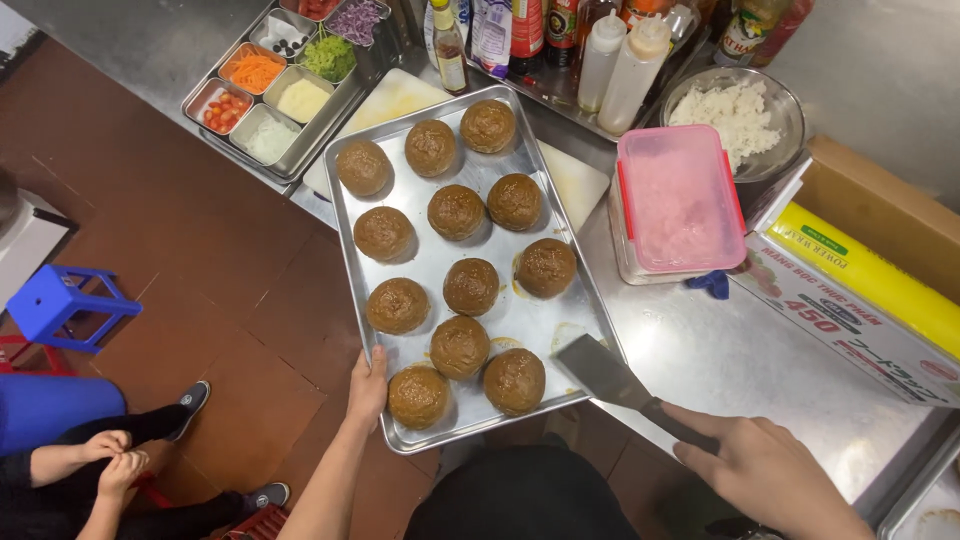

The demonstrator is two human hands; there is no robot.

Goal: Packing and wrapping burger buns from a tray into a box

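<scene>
Our left hand [367, 385] grips the near left edge of the baking tray [560, 330], thumb hooked over the rim beside the nearest bun. Going left to right, we first see a blue stool [62, 303] on the brown tiled floor and another person's clasped hands [112, 455] low at the left edge, well apart from ours. Further back, a steel tray of small containers [288, 95] holds chopped vegetables in orange, green, purple and white. The baking tray lies tilted across the tabletop [740, 360], its near corner hanging over the edge, and carries twelve round brown buns [457, 211] in loose rows. Behind it stand sauce bottles [612, 55]. To the right of the tray our right hand [765, 470] is closed around the dark handle of a metal spatula [605, 372], whose flat blade points toward the tray's near right corner and just overlaps its rim. Beyond the blade sits a clear box with a pink lid [680, 195], then a steel bowl of white rice [735, 110], and at the far right a long carton of food wrap [860, 290].
</scene>
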